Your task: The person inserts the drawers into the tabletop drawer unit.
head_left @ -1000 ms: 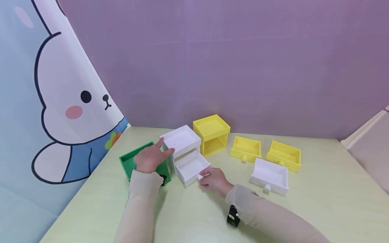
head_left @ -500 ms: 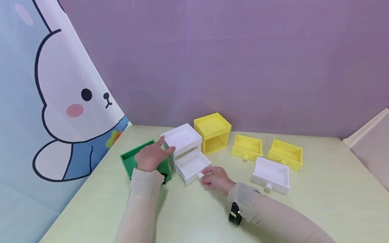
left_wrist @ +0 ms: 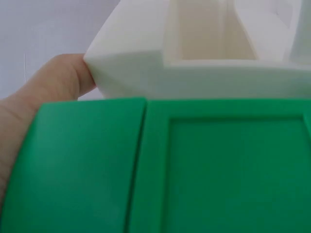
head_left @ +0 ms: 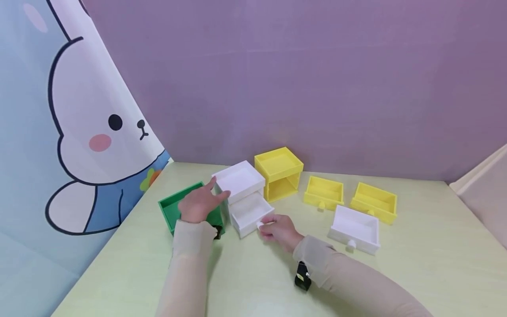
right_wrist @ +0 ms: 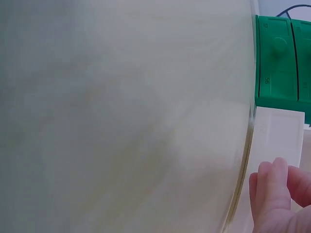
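Note:
A small white cabinet with a tray-like top stands on the table in the head view, its white drawer partly out of the lower slot. My right hand pinches the knob at the drawer's front. In the right wrist view, the curled fingertips cover the middle of that white front. My left hand has thumb and index finger spread along the cabinet's left side. One of its fingers touches the white cabinet corner in the left wrist view; the other fingers are hidden.
A green drawer cabinet stands at the left, under my left hand. Behind the white one is a yellow cabinet with an open front. Loose drawers lie to the right: a yellow drawer, another yellow drawer and a white drawer.
My right hand has moved slightly toward the white cabinet, and the drawer has slid a little further into it. The left hand keeps its place on the cabinet. The view has shifted slightly.

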A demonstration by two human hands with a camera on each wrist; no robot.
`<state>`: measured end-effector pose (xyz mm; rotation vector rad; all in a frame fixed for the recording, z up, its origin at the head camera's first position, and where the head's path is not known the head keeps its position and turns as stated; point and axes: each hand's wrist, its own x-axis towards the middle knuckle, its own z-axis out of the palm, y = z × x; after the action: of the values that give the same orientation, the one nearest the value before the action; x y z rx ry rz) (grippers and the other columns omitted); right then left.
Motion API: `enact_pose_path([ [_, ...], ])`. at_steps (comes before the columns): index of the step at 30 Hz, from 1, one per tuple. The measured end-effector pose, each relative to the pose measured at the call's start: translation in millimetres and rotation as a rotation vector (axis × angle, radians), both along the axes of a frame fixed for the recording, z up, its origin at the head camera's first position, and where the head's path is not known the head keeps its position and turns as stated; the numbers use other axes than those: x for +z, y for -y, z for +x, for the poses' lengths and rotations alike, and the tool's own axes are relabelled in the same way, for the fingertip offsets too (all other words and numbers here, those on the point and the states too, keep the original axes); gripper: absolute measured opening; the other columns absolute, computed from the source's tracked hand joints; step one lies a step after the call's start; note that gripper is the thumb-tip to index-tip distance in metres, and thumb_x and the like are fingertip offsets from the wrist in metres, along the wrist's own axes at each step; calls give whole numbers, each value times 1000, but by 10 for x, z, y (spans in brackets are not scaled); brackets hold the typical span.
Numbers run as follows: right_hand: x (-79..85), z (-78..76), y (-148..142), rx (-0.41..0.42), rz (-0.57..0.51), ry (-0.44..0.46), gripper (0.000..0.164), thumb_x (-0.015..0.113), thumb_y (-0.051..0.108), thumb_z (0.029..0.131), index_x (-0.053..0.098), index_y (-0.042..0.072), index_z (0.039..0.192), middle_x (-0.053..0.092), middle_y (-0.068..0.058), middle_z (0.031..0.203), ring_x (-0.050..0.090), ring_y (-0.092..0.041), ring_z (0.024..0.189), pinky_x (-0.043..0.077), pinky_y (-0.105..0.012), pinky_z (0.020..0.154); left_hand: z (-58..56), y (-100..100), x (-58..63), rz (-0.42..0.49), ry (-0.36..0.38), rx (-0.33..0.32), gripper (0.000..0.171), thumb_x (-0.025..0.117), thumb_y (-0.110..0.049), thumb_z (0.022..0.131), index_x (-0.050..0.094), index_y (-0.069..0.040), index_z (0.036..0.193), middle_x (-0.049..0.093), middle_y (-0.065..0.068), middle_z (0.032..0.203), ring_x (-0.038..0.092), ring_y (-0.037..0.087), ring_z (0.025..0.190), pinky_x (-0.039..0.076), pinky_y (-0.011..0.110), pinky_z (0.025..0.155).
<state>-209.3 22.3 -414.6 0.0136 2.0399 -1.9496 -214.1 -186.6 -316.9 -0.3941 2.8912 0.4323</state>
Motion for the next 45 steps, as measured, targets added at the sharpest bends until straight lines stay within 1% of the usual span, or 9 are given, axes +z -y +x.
enact_pose_path([
  [5,5,-59,12,-44,-37,-9,17,63,-15,81,60,-15,98,62,-14,86,61,-14,66,55,-31,67,-27,-18,43,-35,-18,-26,79,39,-68,90,19,-26,154,64,17,109,51,22,61,30,31,52],
  [7,2,-75,7,-54,-39,-8,18,63,-15,81,60,-15,98,63,-14,86,61,-14,67,55,-32,67,-33,-26,58,-46,-17,-36,80,39,-69,90,20,-26,154,63,17,113,50,21,60,29,31,51],
  [11,23,-88,18,-44,-20,-13,20,64,-12,82,60,-15,101,63,-15,88,61,-15,68,56,-34,70,-38,-16,66,-51,-1,-35,82,38,-71,89,19,-26,154,63,14,92,46,19,56,28,30,51],
  [17,47,-127,61,-47,-19,-26,21,66,-10,82,61,-14,102,63,-20,95,63,-17,72,55,-35,73,-62,-11,54,-38,-24,-50,83,39,-70,89,20,-23,154,59,19,126,59,27,78,34,32,54],
  [23,16,-177,100,-40,-27,-45,18,69,-9,80,64,-11,97,64,-19,92,65,-18,72,55,-33,70,-63,-6,41,-8,-6,-35,84,42,-70,88,19,-23,154,65,12,97,58,24,75,34,31,55],
  [30,-2,-228,233,-90,-11,7,23,67,-12,81,62,-14,104,64,-18,93,61,-15,69,55,-34,71,-33,19,23,6,12,-17,86,43,-70,88,17,-23,155,63,17,116,57,25,78,36,32,59],
  [36,-15,-268,284,-94,-22,18,23,67,-11,81,63,-13,104,65,-16,93,62,-15,69,55,-34,72,-34,35,5,-11,20,2,87,43,-71,87,16,-25,155,64,12,100,56,24,75,34,31,58],
  [39,-23,-285,302,-90,-31,21,22,66,-11,82,63,-13,104,65,-18,95,62,-16,71,55,-34,73,-28,30,12,-13,26,-2,87,42,-71,87,15,-25,155,64,12,99,56,23,74,33,30,58],
  [45,-15,-327,321,-70,-35,35,23,65,-11,83,61,-13,106,64,-21,101,65,-21,80,55,-34,75,-24,29,27,-2,30,-12,86,42,-71,88,14,-24,155,61,18,121,57,25,80,35,32,59],
])
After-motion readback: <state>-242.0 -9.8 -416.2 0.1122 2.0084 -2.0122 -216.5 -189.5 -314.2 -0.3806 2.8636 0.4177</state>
